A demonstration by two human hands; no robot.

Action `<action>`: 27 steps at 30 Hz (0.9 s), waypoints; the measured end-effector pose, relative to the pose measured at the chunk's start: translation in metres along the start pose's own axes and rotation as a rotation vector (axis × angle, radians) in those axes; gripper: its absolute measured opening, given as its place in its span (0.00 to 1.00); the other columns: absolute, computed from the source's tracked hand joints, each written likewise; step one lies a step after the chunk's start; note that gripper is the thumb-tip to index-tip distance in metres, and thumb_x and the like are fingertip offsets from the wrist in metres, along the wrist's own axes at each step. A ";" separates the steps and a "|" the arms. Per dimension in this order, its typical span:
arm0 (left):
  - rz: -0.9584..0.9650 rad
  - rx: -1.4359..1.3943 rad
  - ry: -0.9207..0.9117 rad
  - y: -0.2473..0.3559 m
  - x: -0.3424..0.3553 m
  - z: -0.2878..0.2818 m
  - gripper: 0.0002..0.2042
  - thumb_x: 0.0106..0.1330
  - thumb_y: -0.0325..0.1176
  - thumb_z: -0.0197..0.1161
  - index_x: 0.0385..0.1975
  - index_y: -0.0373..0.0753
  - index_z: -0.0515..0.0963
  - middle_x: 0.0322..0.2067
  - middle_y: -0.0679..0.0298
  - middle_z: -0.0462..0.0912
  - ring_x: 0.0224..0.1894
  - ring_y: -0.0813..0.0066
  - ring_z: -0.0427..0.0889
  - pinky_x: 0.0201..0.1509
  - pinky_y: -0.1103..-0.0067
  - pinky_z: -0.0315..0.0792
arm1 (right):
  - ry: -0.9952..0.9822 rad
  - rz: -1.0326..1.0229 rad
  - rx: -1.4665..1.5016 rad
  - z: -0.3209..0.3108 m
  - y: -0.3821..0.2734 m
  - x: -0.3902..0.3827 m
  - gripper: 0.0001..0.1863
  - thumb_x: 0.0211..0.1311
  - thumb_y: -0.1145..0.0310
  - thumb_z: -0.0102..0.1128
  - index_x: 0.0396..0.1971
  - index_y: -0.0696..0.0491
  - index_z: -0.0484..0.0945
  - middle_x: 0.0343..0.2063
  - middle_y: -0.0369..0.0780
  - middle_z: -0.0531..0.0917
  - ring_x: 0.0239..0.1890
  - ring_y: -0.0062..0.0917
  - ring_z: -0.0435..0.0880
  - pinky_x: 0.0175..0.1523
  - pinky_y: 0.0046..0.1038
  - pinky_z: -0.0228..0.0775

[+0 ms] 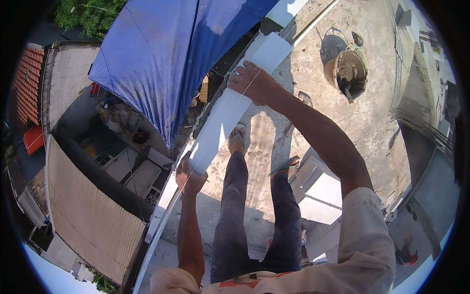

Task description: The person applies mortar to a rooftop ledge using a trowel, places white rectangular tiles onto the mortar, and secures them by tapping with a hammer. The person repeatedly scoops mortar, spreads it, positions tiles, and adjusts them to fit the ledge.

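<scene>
The tarp is left of the block, and the bucket sits on the floor to the right.

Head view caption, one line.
Left hand and right hand grip a white rectangular block beside a blue, creased tarp.

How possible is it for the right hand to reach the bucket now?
Probably not without a step: the right hand is on the white block, and the bucket is well off, though nothing tall seems to block the way.
</scene>
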State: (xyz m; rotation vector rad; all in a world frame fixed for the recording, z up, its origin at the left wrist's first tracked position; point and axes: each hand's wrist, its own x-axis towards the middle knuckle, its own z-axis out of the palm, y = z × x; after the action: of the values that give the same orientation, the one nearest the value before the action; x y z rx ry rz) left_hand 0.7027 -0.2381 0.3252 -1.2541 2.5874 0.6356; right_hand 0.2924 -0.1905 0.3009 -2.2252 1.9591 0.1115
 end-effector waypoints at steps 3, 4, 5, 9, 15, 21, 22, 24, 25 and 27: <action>0.002 -0.058 0.042 -0.017 0.025 0.004 0.42 0.41 0.34 0.77 0.64 0.41 0.71 0.43 0.49 0.84 0.45 0.43 0.85 0.49 0.54 0.81 | -0.038 -0.041 -0.124 -0.012 0.016 0.035 0.19 0.56 0.66 0.73 0.49 0.43 0.81 0.48 0.31 0.84 0.59 0.27 0.80 0.69 0.39 0.68; -0.010 -0.091 0.037 -0.016 0.034 0.004 0.43 0.40 0.35 0.77 0.64 0.40 0.71 0.42 0.48 0.84 0.44 0.42 0.86 0.49 0.54 0.81 | -0.039 -0.038 -0.125 -0.009 0.020 0.042 0.20 0.56 0.66 0.73 0.49 0.43 0.81 0.48 0.30 0.84 0.59 0.26 0.81 0.68 0.39 0.68; 0.004 -0.093 0.050 -0.014 0.041 0.004 0.43 0.40 0.35 0.77 0.64 0.39 0.71 0.41 0.49 0.85 0.43 0.42 0.86 0.48 0.55 0.81 | -0.040 -0.035 -0.127 -0.006 0.023 0.047 0.20 0.55 0.65 0.73 0.48 0.43 0.81 0.47 0.30 0.84 0.58 0.26 0.81 0.67 0.38 0.68; 0.004 -0.099 0.043 -0.010 0.062 0.010 0.43 0.38 0.35 0.79 0.62 0.36 0.72 0.40 0.50 0.85 0.41 0.44 0.87 0.45 0.57 0.82 | 0.013 -0.032 -0.151 0.011 0.038 0.054 0.21 0.52 0.65 0.75 0.47 0.42 0.81 0.45 0.28 0.84 0.56 0.24 0.81 0.64 0.34 0.69; -0.019 -0.087 0.031 0.000 0.074 0.015 0.40 0.40 0.31 0.78 0.62 0.42 0.73 0.43 0.51 0.86 0.44 0.46 0.87 0.46 0.58 0.83 | -0.192 -0.016 -0.139 0.011 0.049 0.057 0.36 0.48 0.64 0.80 0.60 0.42 0.75 0.54 0.32 0.80 0.62 0.28 0.77 0.72 0.37 0.65; -0.037 -0.110 0.018 -0.001 0.078 0.015 0.40 0.41 0.31 0.79 0.61 0.43 0.73 0.43 0.52 0.86 0.45 0.45 0.87 0.48 0.57 0.83 | -0.212 -0.018 -0.124 0.008 0.050 0.055 0.36 0.48 0.63 0.80 0.60 0.42 0.75 0.54 0.31 0.80 0.63 0.28 0.76 0.74 0.38 0.64; -0.038 -0.120 0.013 -0.001 0.079 0.014 0.40 0.41 0.31 0.79 0.61 0.43 0.73 0.43 0.52 0.86 0.45 0.45 0.86 0.48 0.57 0.83 | -0.228 -0.014 -0.121 0.007 0.050 0.056 0.36 0.47 0.64 0.80 0.59 0.42 0.75 0.54 0.31 0.80 0.63 0.28 0.76 0.74 0.38 0.63; -0.003 -0.105 0.052 -0.003 0.080 0.017 0.40 0.40 0.31 0.79 0.61 0.44 0.73 0.43 0.52 0.86 0.45 0.45 0.86 0.48 0.57 0.83 | -0.257 -0.008 -0.112 0.005 0.049 0.058 0.36 0.46 0.64 0.81 0.58 0.42 0.75 0.54 0.31 0.80 0.63 0.28 0.77 0.75 0.39 0.63; 0.015 -0.097 0.068 -0.004 0.081 0.017 0.40 0.40 0.32 0.79 0.61 0.44 0.74 0.43 0.53 0.86 0.45 0.45 0.86 0.48 0.57 0.83 | -0.217 -0.003 -0.097 0.007 0.049 0.056 0.36 0.45 0.64 0.81 0.58 0.42 0.74 0.53 0.31 0.80 0.63 0.28 0.77 0.75 0.39 0.62; -0.006 -0.098 0.051 -0.003 0.082 0.018 0.40 0.39 0.32 0.80 0.60 0.44 0.74 0.42 0.53 0.86 0.46 0.46 0.86 0.48 0.57 0.82 | -0.135 0.008 -0.067 0.011 0.053 0.052 0.37 0.43 0.65 0.82 0.57 0.41 0.74 0.53 0.30 0.81 0.63 0.28 0.77 0.75 0.38 0.62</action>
State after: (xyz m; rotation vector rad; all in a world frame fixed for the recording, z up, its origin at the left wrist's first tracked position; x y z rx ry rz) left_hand 0.6541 -0.2884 0.2793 -1.3226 2.6216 0.7472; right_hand 0.2475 -0.2459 0.2765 -2.1882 1.9191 0.3247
